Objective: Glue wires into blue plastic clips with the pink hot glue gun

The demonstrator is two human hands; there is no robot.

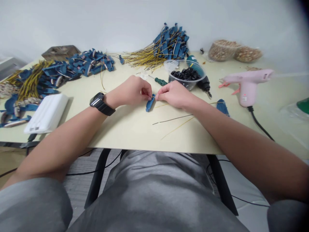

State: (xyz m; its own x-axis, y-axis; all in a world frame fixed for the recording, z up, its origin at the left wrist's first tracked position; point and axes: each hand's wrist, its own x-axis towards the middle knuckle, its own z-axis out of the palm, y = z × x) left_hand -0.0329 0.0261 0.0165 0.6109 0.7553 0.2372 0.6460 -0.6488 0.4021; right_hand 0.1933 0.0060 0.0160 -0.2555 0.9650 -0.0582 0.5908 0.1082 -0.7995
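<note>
Over the middle of the table, my left hand (pixel 138 91) is closed in a pinch at the top of a small blue leaf-shaped piece (pixel 150 103), which hangs tilted below the fingertips. Close beside it, my right hand (pixel 175 94) has thumb and finger pressed together. A thin yellowish strand shows between the two hands, but its far end is hidden in the right fingertips. Under my right forearm lie a dark thin wire (pixel 172 119) and a yellow wire (pixel 177 128). Another blue piece (pixel 222 107) rests just beyond that forearm.
Behind my hands are a tub of black bits (pixel 185 75), a green-handled screwdriver (pixel 161 81) and a power drill (pixel 204 83). A pink glue gun (pixel 248 84) stands right. Blue pieces on yellow wires (pixel 170 43) are heaped behind; a white power bank (pixel 48 112) lies left.
</note>
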